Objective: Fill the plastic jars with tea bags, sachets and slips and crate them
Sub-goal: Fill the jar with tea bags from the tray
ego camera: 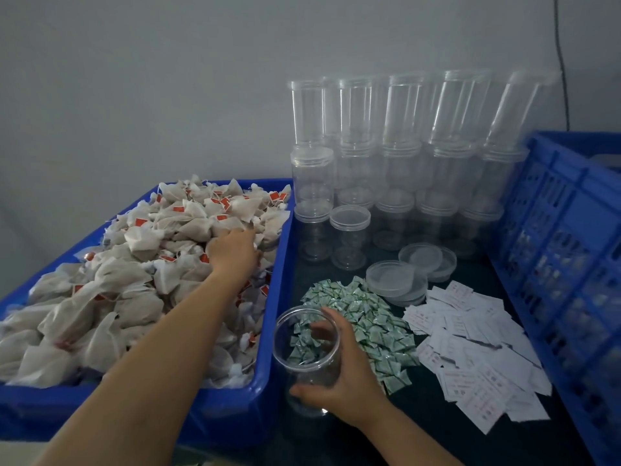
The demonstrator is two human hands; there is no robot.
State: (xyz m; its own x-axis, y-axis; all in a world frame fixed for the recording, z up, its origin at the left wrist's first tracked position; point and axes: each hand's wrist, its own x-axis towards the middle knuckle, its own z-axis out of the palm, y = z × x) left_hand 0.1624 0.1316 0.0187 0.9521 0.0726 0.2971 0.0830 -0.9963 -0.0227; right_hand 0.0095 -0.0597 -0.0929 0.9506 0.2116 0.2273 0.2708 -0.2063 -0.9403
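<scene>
Head cam: right hand [339, 375] grips open jar [307, 358] just right of blue bin [282, 264], mouth up for loading; left hand [235, 250] in bin's tea bags [141, 264], fingers hidden, grip unclear.

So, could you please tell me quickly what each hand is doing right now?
Left hand: on the tea bags in the tub; grip cannot be told.
Right hand: holding an open jar.
</scene>
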